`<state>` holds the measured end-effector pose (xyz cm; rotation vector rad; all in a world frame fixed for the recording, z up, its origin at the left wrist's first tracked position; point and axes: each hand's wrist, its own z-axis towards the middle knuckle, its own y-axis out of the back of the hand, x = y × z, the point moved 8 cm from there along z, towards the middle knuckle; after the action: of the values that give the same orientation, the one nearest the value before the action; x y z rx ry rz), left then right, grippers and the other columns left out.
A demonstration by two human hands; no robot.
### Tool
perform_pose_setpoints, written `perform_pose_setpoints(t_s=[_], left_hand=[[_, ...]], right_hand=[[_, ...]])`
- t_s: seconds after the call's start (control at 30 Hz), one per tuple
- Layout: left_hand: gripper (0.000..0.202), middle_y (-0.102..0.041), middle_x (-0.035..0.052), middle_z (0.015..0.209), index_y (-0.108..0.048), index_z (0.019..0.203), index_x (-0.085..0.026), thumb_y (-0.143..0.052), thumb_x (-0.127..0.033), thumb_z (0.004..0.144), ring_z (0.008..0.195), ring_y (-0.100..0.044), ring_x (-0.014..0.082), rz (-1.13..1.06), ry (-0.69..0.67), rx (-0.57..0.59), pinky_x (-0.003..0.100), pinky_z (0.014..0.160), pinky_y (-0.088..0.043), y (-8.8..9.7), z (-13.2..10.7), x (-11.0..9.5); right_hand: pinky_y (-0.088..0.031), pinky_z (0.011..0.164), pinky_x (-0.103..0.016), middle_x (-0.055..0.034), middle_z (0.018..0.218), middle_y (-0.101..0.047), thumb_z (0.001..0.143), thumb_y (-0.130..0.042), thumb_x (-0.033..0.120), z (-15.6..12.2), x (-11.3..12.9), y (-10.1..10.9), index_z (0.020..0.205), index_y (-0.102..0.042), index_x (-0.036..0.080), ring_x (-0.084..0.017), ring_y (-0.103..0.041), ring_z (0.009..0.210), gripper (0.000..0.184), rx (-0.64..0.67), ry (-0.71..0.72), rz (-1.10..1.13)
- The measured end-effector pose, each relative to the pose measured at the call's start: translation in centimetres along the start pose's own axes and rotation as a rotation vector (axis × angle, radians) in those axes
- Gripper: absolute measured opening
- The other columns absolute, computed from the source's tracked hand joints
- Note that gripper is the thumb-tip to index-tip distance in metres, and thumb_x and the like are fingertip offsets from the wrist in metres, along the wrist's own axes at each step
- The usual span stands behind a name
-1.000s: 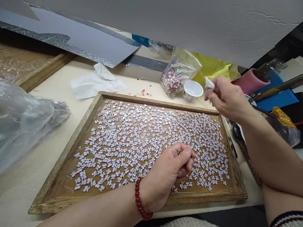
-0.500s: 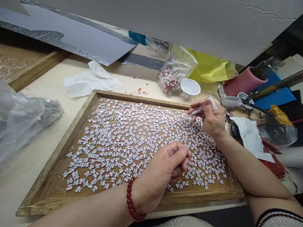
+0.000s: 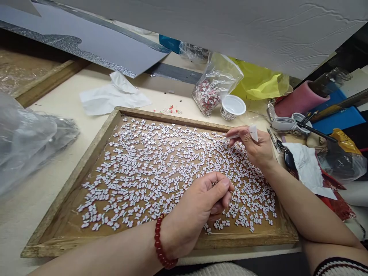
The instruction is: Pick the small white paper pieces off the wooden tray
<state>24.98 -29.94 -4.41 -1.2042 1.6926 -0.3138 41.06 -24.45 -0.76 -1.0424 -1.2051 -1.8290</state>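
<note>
My left hand (image 3: 212,197) is forming a loose fist; small bits (image 3: 214,184) are showing in its curl, too tiny to identify. My right hand (image 3: 249,143) is pinching a paper slip (image 3: 253,133) between thumb and fingers. White pieces (image 3: 155,168) are lying below both hands in a wooden tray (image 3: 253,240); can't tell whether my fingers are touching them.

Edges: far rim running just beyond my right fingertips, near rim passing behind my left forearm, right rim behind my right. Room is opening over the pieces, leftward from my fist.

Around: a tub (image 3: 233,107) and clear bag (image 3: 214,82) are standing beyond my right fingers, past the rim. Crumpled paper (image 3: 306,165) is crowding my right forearm's outer side. Farther out, a grey board (image 3: 230,27) is overhanging, blocking the back.
</note>
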Motion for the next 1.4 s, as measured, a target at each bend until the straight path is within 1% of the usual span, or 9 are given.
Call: perform_pose_setpoints(t_s=[0.27, 0.47, 0.73, 0.83, 0.9, 0.97, 1.07, 1.13, 1.4], left_hand=[[0.02, -0.045, -0.0057, 0.061, -0.05, 0.08, -0.016, -0.052, -0.033, 0.092, 0.047, -0.024, 0.0045, 0.006, -0.001, -0.001, 0.024, 0.046, -0.013, 0.1, 0.1, -0.1], [0.021, -0.046, -0.0054, 0.061, -0.05, 0.079, -0.016, -0.054, -0.034, 0.091, 0.047, -0.025, 0.0046, 0.009, 0.009, 0.005, 0.024, 0.046, -0.013, 0.0, 0.1, 0.0], [0.021, -0.046, -0.0054, 0.061, -0.05, 0.08, -0.016, -0.053, -0.033, 0.091, 0.048, -0.024, 0.0046, 0.02, 0.006, -0.001, 0.026, 0.047, -0.012, 0.1, 0.1, 0.0], [0.021, -0.045, -0.0054, 0.062, -0.05, 0.08, -0.016, -0.053, -0.034, 0.091, 0.048, -0.024, 0.0046, 0.025, 0.008, 0.007, 0.027, 0.048, -0.011, 0.0, 0.1, 0.0], [0.021, -0.046, -0.0053, 0.062, -0.05, 0.081, -0.016, -0.053, -0.034, 0.091, 0.048, -0.024, 0.0046, 0.024, 0.008, 0.009, 0.027, 0.047, -0.011, 0.0, 0.1, 0.0], [0.021, -0.045, -0.0052, 0.062, -0.05, 0.08, -0.016, -0.052, -0.033, 0.091, 0.048, -0.024, 0.0045, 0.021, 0.004, 0.005, 0.026, 0.047, -0.011, 0.0, 0.1, -0.1], [0.02, -0.045, -0.0052, 0.062, -0.05, 0.08, -0.016, -0.052, -0.032, 0.091, 0.048, -0.024, 0.0045, 0.02, -0.002, -0.002, 0.026, 0.047, -0.011, 0.0, 0.0, -0.1], [0.02, -0.045, -0.0052, 0.062, -0.05, 0.081, -0.016, -0.051, -0.032, 0.092, 0.048, -0.025, 0.0045, 0.022, -0.006, -0.005, 0.026, 0.047, -0.012, 0.0, 0.0, -0.1], [0.021, -0.047, -0.005, 0.062, -0.051, 0.081, -0.016, -0.053, -0.034, 0.091, 0.048, -0.025, 0.0045, 0.028, 0.006, 0.007, 0.027, 0.048, -0.011, 0.1, 0.1, 0.1]], right_hand=[[-0.052, 0.068, -0.032, -0.0046, 0.084, -0.068, 0.094, -0.046, 0.046, -0.1, -0.4, -0.8, 0.095, -0.066, 0.02, -0.013, -0.062, 0.07, 0.033, 0.15, 0.035, -0.147], [-0.052, 0.065, -0.032, -0.0045, 0.081, -0.068, 0.093, -0.047, 0.048, 0.0, 0.0, -0.6, 0.087, -0.069, 0.021, -0.013, -0.061, 0.066, 0.036, 0.102, 0.063, -0.149], [-0.051, 0.065, -0.031, -0.0034, 0.076, -0.066, 0.094, -0.048, 0.039, 0.0, 0.4, -0.7, 0.087, -0.068, 0.019, -0.012, -0.061, 0.066, 0.029, 0.11, 0.106, -0.144], [-0.052, 0.068, -0.03, -0.0035, 0.084, -0.067, 0.091, -0.055, 0.038, 0.0, 0.2, -0.7, 0.102, -0.065, 0.02, -0.012, -0.061, 0.071, 0.024, 0.12, 0.079, -0.152], [-0.052, 0.07, -0.03, -0.0035, 0.09, -0.066, 0.088, -0.059, 0.038, 0.0, -0.1, -0.7, 0.118, -0.057, 0.021, -0.012, -0.061, 0.073, 0.034, 0.132, 0.054, -0.128], [-0.052, 0.07, -0.03, -0.0033, 0.09, -0.065, 0.089, -0.058, 0.037, 0.0, -0.2, -0.7, 0.122, -0.054, 0.021, -0.012, -0.06, 0.072, 0.037, 0.135, 0.049, -0.106], [-0.051, 0.067, -0.03, -0.0036, 0.087, -0.065, 0.092, -0.053, 0.034, 0.1, 0.3, -0.8, 0.103, -0.066, 0.021, -0.011, -0.058, 0.07, 0.021, 0.131, 0.112, -0.132], [-0.05, 0.066, -0.03, -0.0037, 0.086, -0.065, 0.092, -0.053, 0.032, 0.1, 0.6, -0.8, 0.09, -0.069, 0.021, -0.011, -0.058, 0.069, 0.02, 0.13, 0.15, -0.131], [-0.051, 0.063, -0.029, -0.0025, 0.082, -0.068, 0.091, -0.056, 0.027, 0.2, 0.6, -0.8, 0.084, -0.071, 0.021, -0.011, -0.058, 0.066, 0.017, 0.116, 0.155, -0.077]])
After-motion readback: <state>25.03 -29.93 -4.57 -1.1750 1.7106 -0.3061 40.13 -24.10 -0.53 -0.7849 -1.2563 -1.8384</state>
